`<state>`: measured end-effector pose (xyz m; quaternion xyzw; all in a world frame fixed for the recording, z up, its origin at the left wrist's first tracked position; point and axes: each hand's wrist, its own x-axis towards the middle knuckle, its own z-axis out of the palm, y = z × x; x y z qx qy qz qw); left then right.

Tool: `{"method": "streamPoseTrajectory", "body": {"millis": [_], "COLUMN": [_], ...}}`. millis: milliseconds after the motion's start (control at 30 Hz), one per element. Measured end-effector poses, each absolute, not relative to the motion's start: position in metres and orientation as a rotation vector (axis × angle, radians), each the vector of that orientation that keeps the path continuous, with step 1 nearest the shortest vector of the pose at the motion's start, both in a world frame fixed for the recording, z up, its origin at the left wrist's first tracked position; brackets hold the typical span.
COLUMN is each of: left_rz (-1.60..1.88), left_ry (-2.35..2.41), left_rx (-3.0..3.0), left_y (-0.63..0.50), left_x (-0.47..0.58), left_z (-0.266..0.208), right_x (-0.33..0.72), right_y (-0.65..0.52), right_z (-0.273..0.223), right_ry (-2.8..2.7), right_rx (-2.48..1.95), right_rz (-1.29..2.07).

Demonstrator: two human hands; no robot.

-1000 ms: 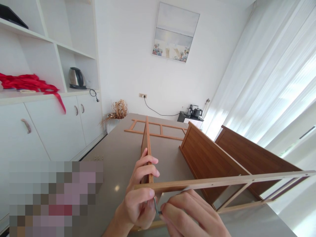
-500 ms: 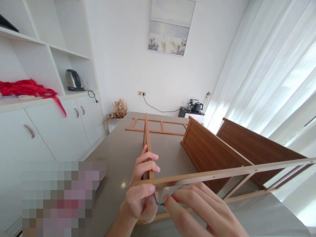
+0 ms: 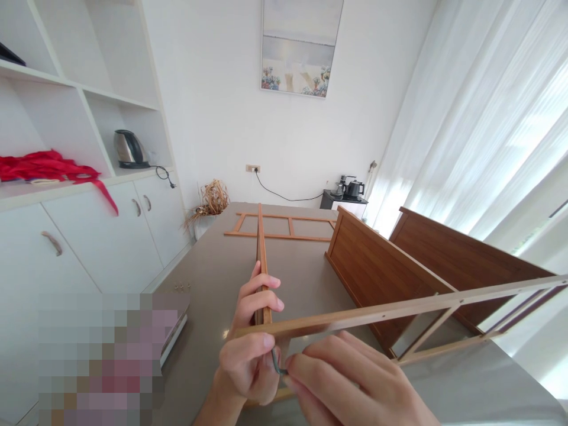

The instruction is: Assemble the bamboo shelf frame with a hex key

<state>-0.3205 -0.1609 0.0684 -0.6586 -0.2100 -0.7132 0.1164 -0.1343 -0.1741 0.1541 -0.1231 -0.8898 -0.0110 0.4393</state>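
Observation:
My left hand (image 3: 246,355) is closed around the corner where a brown wooden board (image 3: 261,242), standing on its edge, meets a wooden frame (image 3: 350,318). Its fingers wrap over the board and its thumb presses on the frame's near rail. Just below that rail, my right hand (image 3: 355,378) pinches the bent end of a dark hex key (image 3: 276,362). The key's other end goes up to the frame's underside by my left thumb; its tip is hidden.
Two brown wooden panels (image 3: 377,272) stand on edge at the right, meeting the frame. A ladder-like wooden frame (image 3: 290,228) lies at the table's (image 3: 204,278) far end. Small metal pieces (image 3: 181,287) lie near the left edge, beside a blurred-out area.
My right fingers have shifted slightly left and turned the bent end of the hex key. My left hand keeps its grip on the corner. The view has shifted a little.

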Motion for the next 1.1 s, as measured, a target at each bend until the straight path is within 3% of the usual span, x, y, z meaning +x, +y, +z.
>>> {"method": "streamPoseTrajectory", "body": {"millis": [167, 333, 533, 833, 1100], "left_rz": [-2.077, -2.058, -2.088, -2.110, -2.079], "left_ry": [-0.590, -0.615, -0.607, -0.597, -0.624], "left_rx": [-1.933, -1.953, -1.913, -1.924, -1.921], "left_y": [-0.160, -0.160, -0.158, -0.159, -0.160], "left_x": [-0.321, -0.322, -0.320, -0.319, -0.320], "left_z": [0.067, 0.067, 0.065, 0.064, 0.067], "right_x": [-0.132, -0.133, -0.139, -0.160, -0.151], "right_y": [-0.171, -0.171, -0.173, -0.174, -0.170], "right_z": [0.143, 0.143, 0.146, 0.110, 0.133], "right_ry": [-2.335, -2.333, -2.312, -2.048, -2.071], "right_rx": [-0.314, -0.332, -0.273, -0.274, -0.250], "right_rz": [0.354, 0.413, 0.312, 0.080, -0.119]}}
